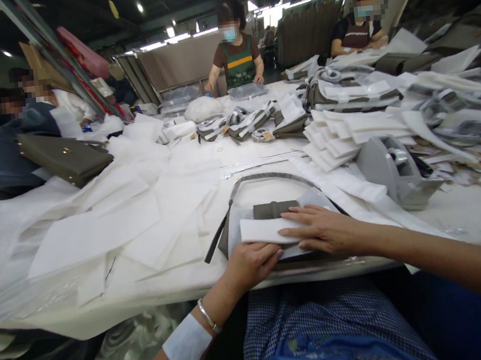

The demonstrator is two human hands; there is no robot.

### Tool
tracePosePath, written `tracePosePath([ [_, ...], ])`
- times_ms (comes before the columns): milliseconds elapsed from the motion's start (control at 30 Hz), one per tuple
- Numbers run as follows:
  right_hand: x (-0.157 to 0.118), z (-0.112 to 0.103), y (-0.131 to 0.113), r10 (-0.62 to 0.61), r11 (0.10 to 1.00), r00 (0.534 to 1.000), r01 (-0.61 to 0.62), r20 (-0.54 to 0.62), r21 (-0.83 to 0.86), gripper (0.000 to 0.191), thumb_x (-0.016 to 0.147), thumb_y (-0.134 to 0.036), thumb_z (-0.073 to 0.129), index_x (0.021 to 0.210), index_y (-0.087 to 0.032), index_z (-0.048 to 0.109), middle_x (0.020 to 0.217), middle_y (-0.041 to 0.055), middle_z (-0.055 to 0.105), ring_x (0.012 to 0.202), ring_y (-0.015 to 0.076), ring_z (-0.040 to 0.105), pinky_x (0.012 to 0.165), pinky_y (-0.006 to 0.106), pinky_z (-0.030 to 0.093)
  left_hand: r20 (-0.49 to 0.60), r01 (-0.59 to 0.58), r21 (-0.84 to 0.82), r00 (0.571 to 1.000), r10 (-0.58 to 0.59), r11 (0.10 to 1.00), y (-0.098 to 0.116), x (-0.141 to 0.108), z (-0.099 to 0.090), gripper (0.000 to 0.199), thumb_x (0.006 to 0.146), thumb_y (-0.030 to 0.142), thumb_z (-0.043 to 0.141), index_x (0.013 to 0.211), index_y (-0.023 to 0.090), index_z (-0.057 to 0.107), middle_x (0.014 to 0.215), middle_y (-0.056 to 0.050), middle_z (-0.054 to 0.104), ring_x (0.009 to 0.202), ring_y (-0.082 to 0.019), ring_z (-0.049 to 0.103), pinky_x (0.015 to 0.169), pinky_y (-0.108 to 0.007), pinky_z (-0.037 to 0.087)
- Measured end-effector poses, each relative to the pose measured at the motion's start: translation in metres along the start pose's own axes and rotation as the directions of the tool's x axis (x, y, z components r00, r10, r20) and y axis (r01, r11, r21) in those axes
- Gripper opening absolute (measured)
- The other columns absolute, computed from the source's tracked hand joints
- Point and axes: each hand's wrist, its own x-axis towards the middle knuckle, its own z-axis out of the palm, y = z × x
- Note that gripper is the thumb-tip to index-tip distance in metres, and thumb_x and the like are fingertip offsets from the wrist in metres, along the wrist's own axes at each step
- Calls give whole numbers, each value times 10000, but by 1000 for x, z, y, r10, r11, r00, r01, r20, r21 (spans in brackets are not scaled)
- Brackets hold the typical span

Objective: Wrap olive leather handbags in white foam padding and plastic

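A grey-brown handbag (225, 240) lies flat before me at the table's front edge, its strap (275, 175) arched away from me. Pale tissue-like wrapping covers part of it, and a flap (269, 210) shows in the middle. Across the bag rests a folded white foam sheet (263, 230). My left hand (252, 266) has its fingers pressed together at the sheet's lower edge; the fingertips are partly hidden. Spread flat over the right end of the sheet is my right hand (325, 229), with its fingers apart.
Loose white sheets (95, 235) cover the table's left side. A stack of foam pieces (339, 135) and a tape dispenser (387, 164) are at right. Wrapped bags (255, 122) lie further back. Another handbag (64, 155) stands at left. Co-workers (238, 54) are across the table.
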Motion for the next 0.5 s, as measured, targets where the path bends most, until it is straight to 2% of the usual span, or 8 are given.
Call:
tracePosePath([
  [67, -3, 3, 2, -5, 1000, 1000, 4, 23, 13, 445, 1002, -393, 479, 1446, -359, 497, 1502, 114, 481, 1306, 318, 502, 1037, 527, 397, -2, 5, -2, 1000, -5, 1000, 1, 0, -1, 166, 954, 276, 573, 894, 212, 714, 769, -5, 736, 667, -126, 688, 628, -225, 523],
  [200, -3, 6, -6, 4, 999, 1000, -5, -28, -33, 450, 983, -306, 514, 1429, -373, 510, 1506, 78, 485, 1293, 329, 514, 1005, 543, 422, -18, 6, -10, 1000, -6, 1000, 3, 1, -4, 182, 955, 249, 569, 823, 209, 688, 723, 6, 721, 622, -116, 671, 583, -217, 503],
  [367, -4, 14, -9, -16, 1000, 999, 15, -35, -6, 529, 956, -235, 543, 1465, -356, 463, 1531, 71, 454, 1364, 347, 450, 1062, 585, 365, 21, -7, -17, 1000, 7, 1000, 2, 2, -5, 154, 954, 232, 562, 876, 203, 692, 765, -14, 741, 657, -130, 692, 616, -224, 532],
  [500, -7, 20, -5, -19, 999, 1000, 20, -16, 41, 485, 993, -279, 489, 1472, -349, 453, 1543, 69, 436, 1414, 334, 390, 1114, 602, 301, 13, -34, -43, 999, 35, 998, 11, 2, -12, 119, 935, 200, 573, 984, 195, 682, 850, -23, 760, 720, -154, 714, 662, -253, 567],
])
